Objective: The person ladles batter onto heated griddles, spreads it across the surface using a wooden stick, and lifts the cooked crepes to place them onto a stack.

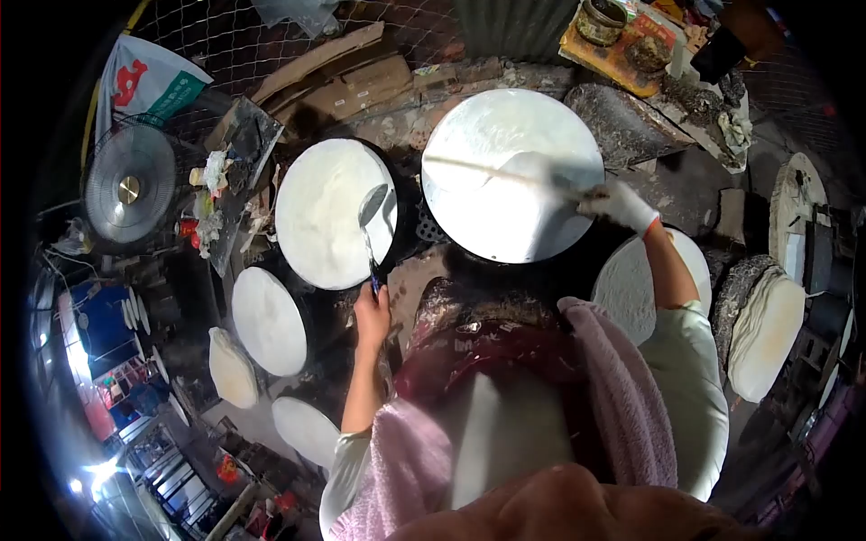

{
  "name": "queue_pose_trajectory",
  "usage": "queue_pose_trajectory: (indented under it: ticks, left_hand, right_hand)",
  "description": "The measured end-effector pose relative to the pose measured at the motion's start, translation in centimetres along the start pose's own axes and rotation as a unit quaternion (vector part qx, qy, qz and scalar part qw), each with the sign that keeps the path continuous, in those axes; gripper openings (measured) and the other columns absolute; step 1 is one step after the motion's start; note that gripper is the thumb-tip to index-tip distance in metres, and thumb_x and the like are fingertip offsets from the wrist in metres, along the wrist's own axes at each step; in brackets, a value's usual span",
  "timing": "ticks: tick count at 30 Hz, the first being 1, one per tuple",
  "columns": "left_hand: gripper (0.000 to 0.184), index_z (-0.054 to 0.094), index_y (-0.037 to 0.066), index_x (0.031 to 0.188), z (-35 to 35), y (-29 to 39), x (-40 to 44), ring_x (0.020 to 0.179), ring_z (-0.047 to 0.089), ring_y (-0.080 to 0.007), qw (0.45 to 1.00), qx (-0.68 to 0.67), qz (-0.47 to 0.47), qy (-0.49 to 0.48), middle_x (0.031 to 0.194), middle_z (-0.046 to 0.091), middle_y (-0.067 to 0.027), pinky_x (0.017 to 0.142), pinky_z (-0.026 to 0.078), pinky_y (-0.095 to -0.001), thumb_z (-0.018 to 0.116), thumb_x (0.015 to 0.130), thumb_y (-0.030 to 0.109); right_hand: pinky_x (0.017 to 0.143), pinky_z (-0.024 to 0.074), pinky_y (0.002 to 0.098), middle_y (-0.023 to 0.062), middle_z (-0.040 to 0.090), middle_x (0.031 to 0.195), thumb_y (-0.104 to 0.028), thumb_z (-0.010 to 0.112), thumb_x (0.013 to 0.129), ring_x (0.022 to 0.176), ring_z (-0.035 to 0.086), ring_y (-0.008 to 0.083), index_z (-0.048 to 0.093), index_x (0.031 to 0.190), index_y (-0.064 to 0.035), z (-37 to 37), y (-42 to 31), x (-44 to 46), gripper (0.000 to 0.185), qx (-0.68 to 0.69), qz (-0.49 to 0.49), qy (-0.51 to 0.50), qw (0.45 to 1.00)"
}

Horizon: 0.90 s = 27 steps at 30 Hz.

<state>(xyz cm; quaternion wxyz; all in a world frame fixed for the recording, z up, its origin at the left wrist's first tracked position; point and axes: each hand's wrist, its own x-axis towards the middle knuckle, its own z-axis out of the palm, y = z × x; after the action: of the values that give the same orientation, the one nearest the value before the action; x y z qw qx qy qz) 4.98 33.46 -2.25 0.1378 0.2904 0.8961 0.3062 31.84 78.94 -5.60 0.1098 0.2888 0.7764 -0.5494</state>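
My left hand [371,314] is closed around the handle of a ladle [372,206]. The ladle's bowl hangs over the right part of a round griddle covered with a white batter sheet [316,212]. My right hand [621,206], in a white glove, grips the end of a long thin stick [478,168]. That stick reaches leftward across a larger round white surface [492,216], which looks wet with batter in its upper part. Whether the stick touches the surface I cannot tell. Below my right forearm lies another round white sheet [627,284], partly covered by the arm.
More round white sheets [269,320] lie at the left, with a folded stack [233,370] beside them. A thick stack of flat sheets [767,338] is at the right. A fan [131,185] stands far left. Cardboard [361,86] and a cluttered board [622,45] line the back.
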Motion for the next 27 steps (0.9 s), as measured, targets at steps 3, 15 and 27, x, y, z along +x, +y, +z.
queue_pose_trajectory:
  ticks: [3, 15, 27]
  left_hand:
    - [0.024, 0.050, -0.004, 0.084, 0.4, -0.1, 3.2, 0.054, 0.046, -0.0253, 0.996, 0.037, -0.065, -0.044, 0.063, 0.051, -0.0191, 0.054, 0.041, -0.0382, 0.057, 0.093, 0.017]
    - [0.021, 0.051, -0.003, 0.087, 5.6, 1.5, 11.6, 0.069, 0.060, -0.0468, 0.977, 0.178, 0.088, -0.074, 0.071, 0.061, -0.0284, 0.061, 0.049, -0.0515, 0.058, 0.089, 0.016]
    - [0.019, 0.047, -0.002, 0.095, 3.2, -0.8, -0.3, 0.072, 0.062, -0.0455, 0.937, 0.178, 0.177, -0.243, 0.075, 0.063, -0.0262, 0.063, 0.050, -0.0508, 0.058, 0.083, 0.007]
  right_hand:
    - [0.071, 0.0480, 0.0276, 0.0031, 0.068, 0.090, -0.027, 0.072, 0.080, 0.076, 0.058, 0.0102, 0.067, 0.107, 0.0032, -0.8, 1.1, 4.0, 0.041, 0.062, 0.036, 0.048, 0.996]
    - [0.085, 0.0470, 0.0251, 0.0034, 0.069, 0.105, -0.018, 0.069, 0.086, 0.091, 0.058, 0.0079, 0.065, 0.116, -0.0029, 0.4, 7.4, 4.1, 0.034, 0.052, -0.067, 0.098, 0.992]
    - [0.085, 0.0479, 0.0282, 0.0048, 0.067, 0.108, -0.012, 0.071, 0.080, 0.093, 0.061, 0.0128, 0.059, 0.125, -0.0019, 6.8, 0.9, -8.4, 0.047, 0.048, 0.081, -0.020, 0.995]
